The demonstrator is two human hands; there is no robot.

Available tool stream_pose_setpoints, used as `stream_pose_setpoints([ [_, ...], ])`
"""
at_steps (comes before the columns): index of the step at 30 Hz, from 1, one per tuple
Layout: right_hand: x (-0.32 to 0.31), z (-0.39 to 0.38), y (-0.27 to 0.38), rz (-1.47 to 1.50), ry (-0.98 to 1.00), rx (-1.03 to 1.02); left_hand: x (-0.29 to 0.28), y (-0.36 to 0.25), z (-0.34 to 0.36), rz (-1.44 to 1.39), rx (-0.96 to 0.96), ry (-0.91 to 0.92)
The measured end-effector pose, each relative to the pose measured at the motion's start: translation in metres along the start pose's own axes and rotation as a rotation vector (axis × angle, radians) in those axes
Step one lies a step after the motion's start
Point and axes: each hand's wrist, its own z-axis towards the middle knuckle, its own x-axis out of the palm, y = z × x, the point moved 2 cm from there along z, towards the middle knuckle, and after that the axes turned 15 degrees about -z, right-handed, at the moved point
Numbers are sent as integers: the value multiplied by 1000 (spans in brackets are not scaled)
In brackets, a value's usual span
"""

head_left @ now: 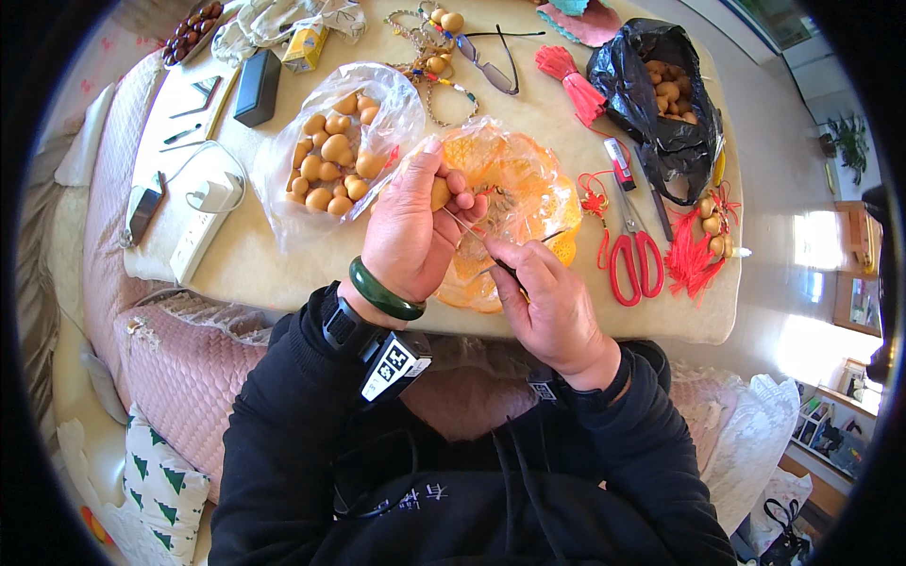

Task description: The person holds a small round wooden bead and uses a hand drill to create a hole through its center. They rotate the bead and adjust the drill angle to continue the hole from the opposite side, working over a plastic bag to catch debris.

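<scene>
My left hand [415, 222] is closed around a small tan gourd [440, 194], most of it covered by the fingers. My right hand [552, 307] pinches a slim metal tool with a dark handle [508, 274]; its thin shaft points up and left to the gourd. Whether the tip is inside it, I cannot tell. Beneath both hands lies an orange-yellow container with clear plastic over it [538, 193], with dark scraps in its middle. Left of it, a clear plastic bag [274, 203] lies open around several tan gourds [332, 148].
Right of the hands lie red-handled scissors [637, 259], red tassels [694, 253] and a black plastic bag [613, 57] with more gourds. Glasses [495, 74] and beaded strings [429, 66] rest at the back. A white power strip [203, 236] and a black box [257, 90] stand left.
</scene>
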Motion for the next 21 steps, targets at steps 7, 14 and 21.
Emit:
stream_pose_setpoints([
  [7,8,-1,0,287,-52,122,2,7,-4,3,45,84],
  [14,15,-9,-3,1479,331,835,8,4,-6,-44,33,153],
  [21,12,-4,8,292,-129,50,10,5,-10,-43,46,172],
])
